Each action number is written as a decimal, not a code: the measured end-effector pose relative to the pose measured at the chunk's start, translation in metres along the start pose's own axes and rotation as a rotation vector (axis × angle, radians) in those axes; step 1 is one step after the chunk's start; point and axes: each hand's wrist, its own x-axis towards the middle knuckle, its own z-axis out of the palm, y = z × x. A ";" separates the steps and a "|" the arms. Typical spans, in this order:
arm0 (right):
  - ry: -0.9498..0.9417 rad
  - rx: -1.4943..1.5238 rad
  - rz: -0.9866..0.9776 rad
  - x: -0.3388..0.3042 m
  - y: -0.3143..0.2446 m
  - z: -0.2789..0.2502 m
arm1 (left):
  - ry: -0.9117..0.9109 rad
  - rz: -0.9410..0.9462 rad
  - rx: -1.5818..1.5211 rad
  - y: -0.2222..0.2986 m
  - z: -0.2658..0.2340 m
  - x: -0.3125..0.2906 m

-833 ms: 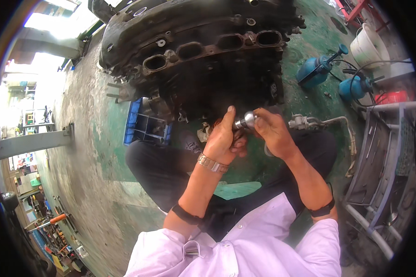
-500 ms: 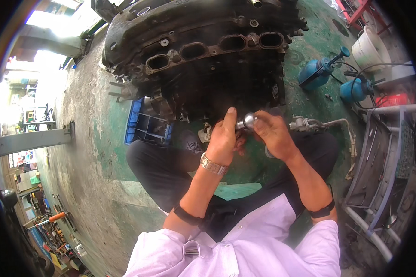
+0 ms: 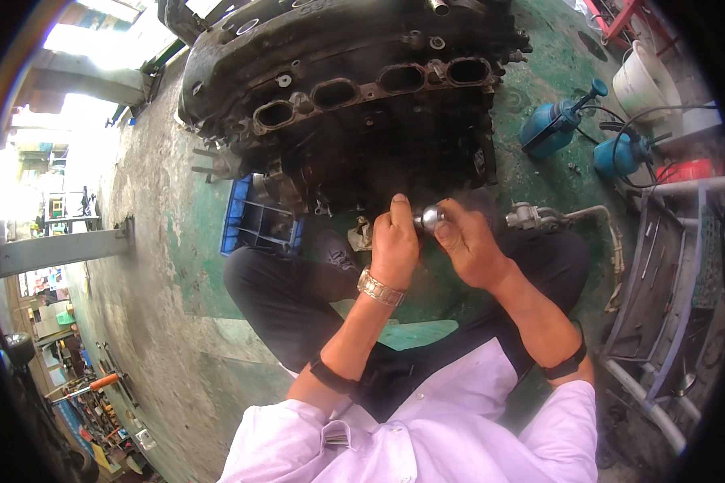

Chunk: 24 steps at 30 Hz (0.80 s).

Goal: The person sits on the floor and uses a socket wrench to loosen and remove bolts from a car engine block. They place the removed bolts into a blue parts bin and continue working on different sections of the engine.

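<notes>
A shiny, round-headed metal tool (image 3: 432, 217) is held up in front of the engine, between my two hands. My left hand (image 3: 394, 249) is closed round its left part, thumb pointing up along it. From the other side my right hand (image 3: 477, 245) grips at the round head, with its thumb and fingers curled beside the metal. Most of the tool is hidden by the hands, so its exact kind does not show. Just beyond stands a dark, grimy engine (image 3: 379, 145) with a row of oval ports facing me.
A blue divided crate (image 3: 235, 216) sits left of the engine. On the right are two blue pump bottles (image 3: 552, 125), a white bucket (image 3: 644, 80), a bent metal pipe (image 3: 596, 211) and a metal-framed rack (image 3: 660, 274). My bent legs (image 3: 298, 290) flank the hands on the green floor.
My left hand has shifted slightly right and down. The right-hand fingers have changed their hold at the round head, which has moved slightly down. The engine appears a little shifted in view.
</notes>
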 end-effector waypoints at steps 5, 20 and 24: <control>0.048 -0.067 0.012 -0.002 -0.001 0.003 | 0.122 0.158 0.274 -0.021 0.004 0.010; 0.128 -0.153 0.101 -0.005 0.012 0.013 | 0.175 0.286 0.414 -0.007 0.015 0.000; 0.164 -0.227 -0.084 -0.006 0.009 0.013 | 0.262 0.652 0.637 -0.005 0.014 0.000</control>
